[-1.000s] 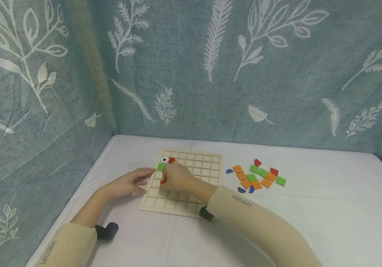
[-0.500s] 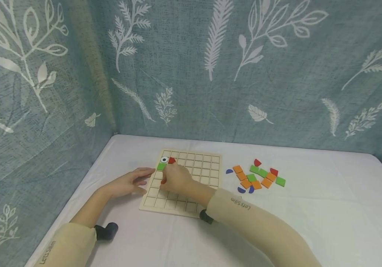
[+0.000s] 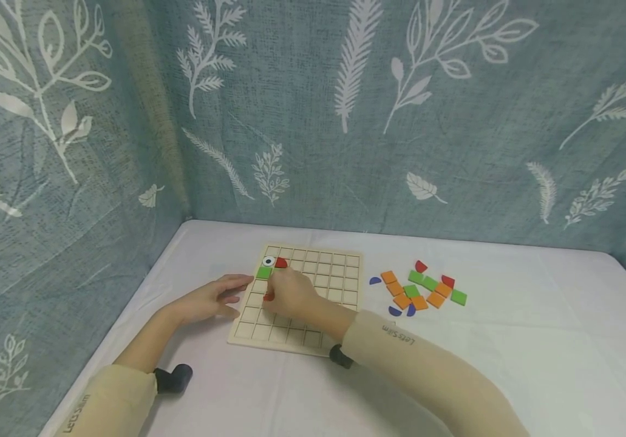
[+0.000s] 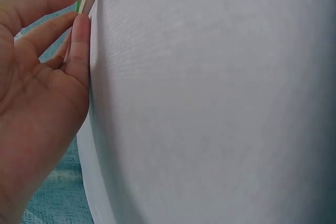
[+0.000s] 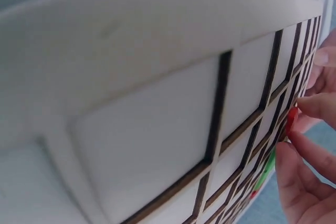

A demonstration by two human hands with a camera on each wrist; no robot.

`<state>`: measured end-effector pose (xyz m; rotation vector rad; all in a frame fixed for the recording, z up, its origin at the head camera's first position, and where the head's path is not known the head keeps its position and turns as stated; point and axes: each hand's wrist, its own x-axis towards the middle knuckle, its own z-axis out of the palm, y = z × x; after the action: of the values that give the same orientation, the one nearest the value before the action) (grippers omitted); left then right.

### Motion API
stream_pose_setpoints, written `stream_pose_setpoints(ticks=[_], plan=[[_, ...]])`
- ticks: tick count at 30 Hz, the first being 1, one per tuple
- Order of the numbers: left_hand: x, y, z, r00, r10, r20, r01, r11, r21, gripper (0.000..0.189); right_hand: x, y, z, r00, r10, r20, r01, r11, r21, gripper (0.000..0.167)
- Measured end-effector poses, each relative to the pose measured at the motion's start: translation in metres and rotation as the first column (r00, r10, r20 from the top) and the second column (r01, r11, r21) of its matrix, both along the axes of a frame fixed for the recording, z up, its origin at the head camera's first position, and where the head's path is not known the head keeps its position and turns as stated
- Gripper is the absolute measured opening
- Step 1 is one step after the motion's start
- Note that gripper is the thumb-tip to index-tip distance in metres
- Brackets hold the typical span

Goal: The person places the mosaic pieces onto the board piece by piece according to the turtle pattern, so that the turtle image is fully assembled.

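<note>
My right hand [image 3: 292, 294] is over the left part of a wooden grid board [image 3: 340, 271] and pinches a small red piece [image 5: 291, 120] between thumb and fingers, low against the grid. Much of that piece is hidden by the fingers. My left hand [image 3: 206, 300] lies at the board's left edge, its relaxed fingertips touching the rim. Set in the grid's upper left are a white eye tile [image 3: 268, 261], a red rounded piece [image 3: 281, 263] beside it and a green square [image 3: 264, 273] below.
Right of the board lie loose pieces: several orange squares [image 3: 402, 301], several green squares [image 3: 459, 297], red rounded pieces [image 3: 421, 266] and blue half-round pieces [image 3: 394, 311]. A white cloth [image 3: 537, 340] covers the table. A patterned curtain [image 3: 313, 170] hangs behind and at the left.
The right hand has shifted very slightly, keeping the red piece in its pinch. The left hand and the loose pieces stay in place.
</note>
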<state>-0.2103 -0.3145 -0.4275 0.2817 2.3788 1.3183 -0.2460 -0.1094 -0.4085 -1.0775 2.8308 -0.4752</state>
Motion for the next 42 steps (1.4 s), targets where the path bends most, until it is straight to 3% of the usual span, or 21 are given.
stream_pose_setpoints(ticks=[14,20,29,42], plan=[[-0.0012,0.0002,0.0019,1.0,0.0,0.029,0.0,1.0,0.025,0.074,-0.0009,0.0092,0.0016,0.997,0.047,0.068,-0.045,0.998,-0.033,0.013],[-0.0012,0.0005,0.0018,1.0,-0.004,0.029,0.003,0.999,0.033,0.074,-0.001,0.01,-0.0004,0.997,0.058,0.047,-0.055,0.996,-0.073,0.01],[-0.0009,0.0004,0.0033,1.0,0.004,0.031,-0.004,1.0,0.006,0.074,-0.0019,0.0083,-0.0032,0.998,0.043,0.049,-0.038,0.996,-0.087,0.017],[-0.0013,-0.0012,-0.0006,1.0,-0.001,0.029,0.001,1.0,0.03,0.074,-0.0029,0.0095,-0.0076,0.996,0.064,0.069,-0.055,0.99,-0.129,0.023]])
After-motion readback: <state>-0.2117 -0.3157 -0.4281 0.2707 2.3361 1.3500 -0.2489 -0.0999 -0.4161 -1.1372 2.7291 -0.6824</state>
